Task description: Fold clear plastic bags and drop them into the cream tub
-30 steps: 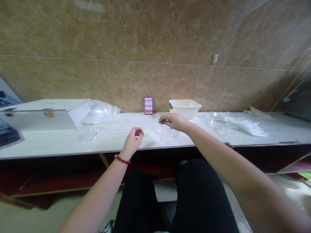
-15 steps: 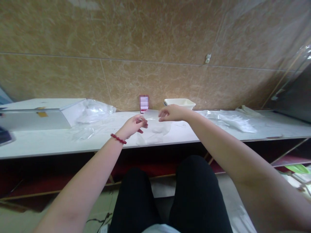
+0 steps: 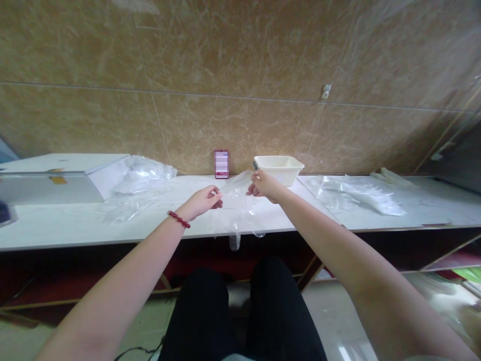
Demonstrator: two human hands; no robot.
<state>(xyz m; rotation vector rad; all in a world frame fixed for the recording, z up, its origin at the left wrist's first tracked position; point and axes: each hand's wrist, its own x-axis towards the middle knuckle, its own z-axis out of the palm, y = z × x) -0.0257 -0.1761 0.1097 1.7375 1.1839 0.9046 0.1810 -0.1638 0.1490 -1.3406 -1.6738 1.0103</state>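
Observation:
A clear plastic bag (image 3: 237,205) hangs between my two hands, its lower end drooping past the front edge of the white counter (image 3: 188,230). My left hand (image 3: 206,199) pinches its left upper side, with the fingers closed. On the other side, my right hand (image 3: 265,185) has thumb and fingers pinched on the bag's upper right corner. A cream plastic basin (image 3: 284,168) stands just behind my right hand, which covers part of its left front. The bag is see-through, and nothing inside it can be made out clearly.
A phone (image 3: 221,164) leans upright against the marbled wall. To the left sits a white box (image 3: 48,185) beside crumpled clear plastic (image 3: 145,175). More clear bags (image 3: 361,193) lie at the right. Open shelves (image 3: 124,265) run below the counter.
The plastic bag now hangs lower and more stretched out, over the counter's front edge. Both hands have shifted slightly, and more of the basin shows.

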